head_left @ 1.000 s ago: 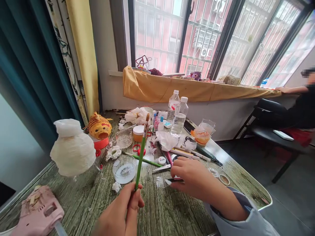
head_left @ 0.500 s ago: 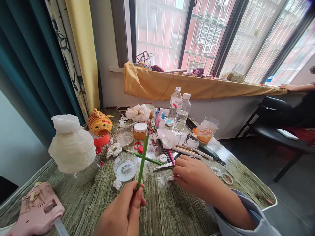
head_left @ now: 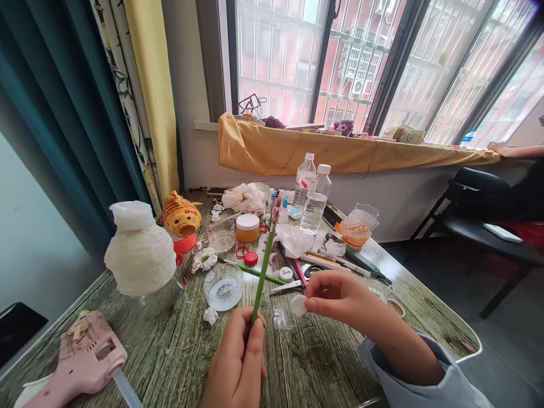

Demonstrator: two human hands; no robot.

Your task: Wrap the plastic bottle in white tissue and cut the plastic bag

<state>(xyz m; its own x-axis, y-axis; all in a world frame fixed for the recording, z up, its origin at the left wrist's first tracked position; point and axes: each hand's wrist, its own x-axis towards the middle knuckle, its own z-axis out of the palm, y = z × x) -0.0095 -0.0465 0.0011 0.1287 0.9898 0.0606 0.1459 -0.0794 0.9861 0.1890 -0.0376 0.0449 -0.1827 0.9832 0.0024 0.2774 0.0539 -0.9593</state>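
Note:
My left hand [head_left: 243, 354] is closed round the lower end of a green paintbrush [head_left: 266, 266], held upright with its bristles at the top. Between the thumb and fingers of my right hand [head_left: 335, 297] is a small white paper piece [head_left: 298, 306], pinched by its edge. Just below it a clear plastic scrap [head_left: 280, 319] lies on the table. Scissors [head_left: 291, 285] rest behind the right hand, their handles partly hidden. Left of the brush stands a clear dish [head_left: 223, 289] with cloudy whitish liquid. A white papered vase shape [head_left: 140, 255] stands farther left.
A pink glue gun [head_left: 87, 360] lies at the front left. Two water bottles [head_left: 317, 198], an orange jar [head_left: 247, 228], a yellow animal head [head_left: 181, 215] and crumpled tissue [head_left: 293, 241] crowd the back. At far right, a person's arm [head_left: 516, 150] rests on the sill.
My right hand has lifted from the table with the white paper piece now showing in its pinch. My left hand and the paintbrush have shifted right; the view has turned slightly left.

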